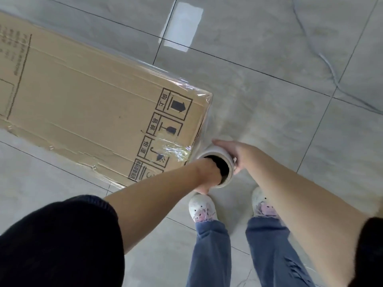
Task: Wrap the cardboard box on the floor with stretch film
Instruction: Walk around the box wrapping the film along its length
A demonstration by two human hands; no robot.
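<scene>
- Your left hand (209, 175) grips the stretch film roll (224, 157) with fingers tucked inside its core, lower centre of frame.
- Your right hand (238, 151) clasps the roll's outside.
- The cardboard box (87, 104), partly film-covered, lies on the floor at left, its corner beside the roll.

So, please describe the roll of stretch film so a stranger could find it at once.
Start at the long cardboard box lying on the tiled floor. At its near corner, both hands hold the stretch film roll. It is the only whitish cylinder, with a dark hollow core, and the left hand reaches inside.
</scene>
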